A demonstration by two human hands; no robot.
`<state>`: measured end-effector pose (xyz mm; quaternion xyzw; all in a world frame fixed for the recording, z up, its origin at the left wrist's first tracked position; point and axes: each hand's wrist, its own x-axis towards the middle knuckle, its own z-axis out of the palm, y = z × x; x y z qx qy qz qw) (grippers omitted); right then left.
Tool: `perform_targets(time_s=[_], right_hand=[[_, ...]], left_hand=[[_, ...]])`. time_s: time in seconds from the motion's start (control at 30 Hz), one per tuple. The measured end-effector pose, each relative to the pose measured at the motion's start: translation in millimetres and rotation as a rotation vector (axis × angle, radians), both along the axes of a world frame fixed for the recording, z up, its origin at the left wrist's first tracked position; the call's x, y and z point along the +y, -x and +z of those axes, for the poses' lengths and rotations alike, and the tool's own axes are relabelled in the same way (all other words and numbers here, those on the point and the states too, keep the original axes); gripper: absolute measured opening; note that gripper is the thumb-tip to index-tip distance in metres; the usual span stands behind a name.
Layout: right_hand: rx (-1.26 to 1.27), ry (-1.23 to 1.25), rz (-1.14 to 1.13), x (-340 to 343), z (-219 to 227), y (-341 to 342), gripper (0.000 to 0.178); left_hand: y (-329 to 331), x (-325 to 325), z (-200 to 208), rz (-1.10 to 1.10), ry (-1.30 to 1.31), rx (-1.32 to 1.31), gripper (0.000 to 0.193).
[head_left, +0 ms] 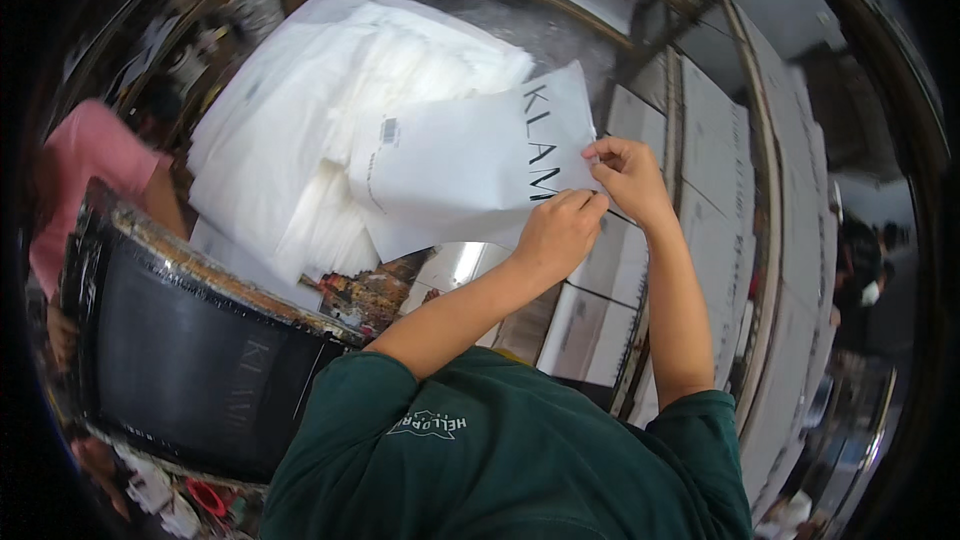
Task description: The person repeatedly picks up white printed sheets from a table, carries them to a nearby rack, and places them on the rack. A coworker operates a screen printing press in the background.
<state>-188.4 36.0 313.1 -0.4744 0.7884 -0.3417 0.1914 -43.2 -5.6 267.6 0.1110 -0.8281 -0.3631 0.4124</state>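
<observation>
Both hands (590,195) pinch the white mailer bag's (465,165) right edge.

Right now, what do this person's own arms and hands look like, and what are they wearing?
Both arms are bare from short dark green sleeves down. The shirt carries a small pale printed emblem on the chest. The left hand and right hand are bare: no gloves, and no rings or watch that I can make out.

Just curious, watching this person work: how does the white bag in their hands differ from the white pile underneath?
The bag is a single flat piece; the pile is many layered sheets. The bag is pinched at its edge by the left hand and right hand; the pile lies untouched on the table. The bag shows dark lettering and a small barcode label; the pile looks mostly plain. Both are white and thin.
</observation>
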Motion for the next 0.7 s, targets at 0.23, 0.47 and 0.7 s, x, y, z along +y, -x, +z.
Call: perform_targets(time_s=[0.23,0.47,0.7], right_hand=[[0.242,0.04,-0.147,87.5,69.8,-39.5,0.037],[0.388,0.109,-0.188,199.2,148.9,-169.0,0.04],[0.26,0.173,-0.356,358.4,229.8,-250.7,0.039]], left_hand=[[-84.4,100.5,68.7,-0.278,0.095,0.366,0.027],[-215.4,205.3,74.4,-0.349,0.208,1.131,0.032],[-298.3,240.9,118.2,-0.339,0.0,1.282,0.029]])
